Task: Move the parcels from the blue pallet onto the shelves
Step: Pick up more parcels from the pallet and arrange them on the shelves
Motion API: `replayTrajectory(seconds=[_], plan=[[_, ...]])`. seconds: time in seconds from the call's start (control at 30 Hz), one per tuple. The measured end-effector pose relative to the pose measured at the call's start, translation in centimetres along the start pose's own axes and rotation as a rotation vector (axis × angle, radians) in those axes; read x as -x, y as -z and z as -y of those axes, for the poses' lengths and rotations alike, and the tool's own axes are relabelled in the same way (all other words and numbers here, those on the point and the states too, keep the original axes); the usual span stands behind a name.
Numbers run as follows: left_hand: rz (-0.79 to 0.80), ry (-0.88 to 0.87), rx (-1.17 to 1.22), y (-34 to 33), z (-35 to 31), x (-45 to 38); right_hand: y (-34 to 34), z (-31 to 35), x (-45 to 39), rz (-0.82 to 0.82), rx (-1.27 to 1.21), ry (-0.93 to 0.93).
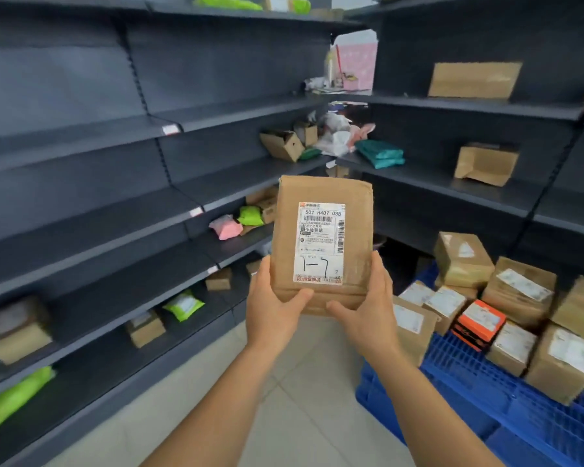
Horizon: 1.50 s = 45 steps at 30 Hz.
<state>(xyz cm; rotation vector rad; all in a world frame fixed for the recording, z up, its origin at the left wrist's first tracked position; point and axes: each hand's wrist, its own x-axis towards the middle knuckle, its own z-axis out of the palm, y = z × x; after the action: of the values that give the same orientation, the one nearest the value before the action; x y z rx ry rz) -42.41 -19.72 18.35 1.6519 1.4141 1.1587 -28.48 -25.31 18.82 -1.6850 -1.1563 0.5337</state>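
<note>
Left hand (274,299) and right hand (363,310) both closed on the bottom corners of one flat brown parcel (321,244), thumbs on the front face, fingers hidden behind. Parcel upright, label (321,242) facing the camera, held mid-air above the floor (284,399), clear of pallet & shelves.

Label has "1-7" handwritten near the bottom, prob. a shelf/slot code; can't confirm which bay that is, since the shelf-edge tags are too blurred to read.

To the right: blue pallet (479,392) w/ a pile of boxes (520,311) still to shift, incl. an orange one (479,323). To the left & ahead: dark shelves (122,210), mostly bare, a few green bags (182,305) and small cartons scattered along them.

Doing this step well, imo: read the code first, then pick the tier. Keep both hands under the lower edge, as the parcel is thin and could flex. Slide it in flat or stand it label-out so it can be read later. Push it back from the lip so it won't tip off. Leave room beside it, as lots more are coming.
</note>
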Motion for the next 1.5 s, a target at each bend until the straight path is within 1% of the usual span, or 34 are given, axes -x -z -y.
replayTrajectory(seconds=[0.2, 0.3, 0.47, 0.57, 0.73, 0.83, 0.93, 1.1, 1.27, 1.5], plan=[[-0.171, 0.021, 0.034, 11.4, 2.3, -1.6, -9.4, 7.2, 0.8, 0.159, 0.032, 0.183], [-0.232, 0.019, -0.001, 17.8, 3.5, -2.4, -14.2, 10.7, 1.9, 0.217, 0.046, 0.240], [-0.262, 0.027, -0.081, 27.8, 6.8, -2.8, -22.4, 15.7, 4.5, 0.278, 0.034, 0.286], [-0.268, 0.044, -0.125, 33.0, 8.8, -2.3, -27.2, 18.0, 6.3, 0.348, -0.001, 0.315], [-0.294, 0.094, -0.197, 40.7, 12.6, -1.4, -34.7, 21.0, 8.9, 0.469, -0.024, 0.314], [-0.313, 0.134, -0.225, 44.4, 14.5, -1.3, -38.7, 22.5, 9.4, 0.568, -0.004, 0.337], [-0.348, 0.180, -0.270, 47.6, 16.7, -2.0, -42.5, 24.1, 9.2, 0.674, 0.066, 0.353], [-0.366, 0.280, -0.393, 52.1, 19.6, -5.1, -49.1, 26.3, 7.7, 0.754, 0.121, 0.368], [-0.378, 0.334, -0.460, 56.2, 23.6, -10.9, -57.1, 27.5, 4.0, 0.870, 0.125, 0.382], [-0.381, 0.421, -0.553, 60.9, 30.6, -22.2, -69.7, 29.7, -3.7, 0.938, 0.189, 0.379]])
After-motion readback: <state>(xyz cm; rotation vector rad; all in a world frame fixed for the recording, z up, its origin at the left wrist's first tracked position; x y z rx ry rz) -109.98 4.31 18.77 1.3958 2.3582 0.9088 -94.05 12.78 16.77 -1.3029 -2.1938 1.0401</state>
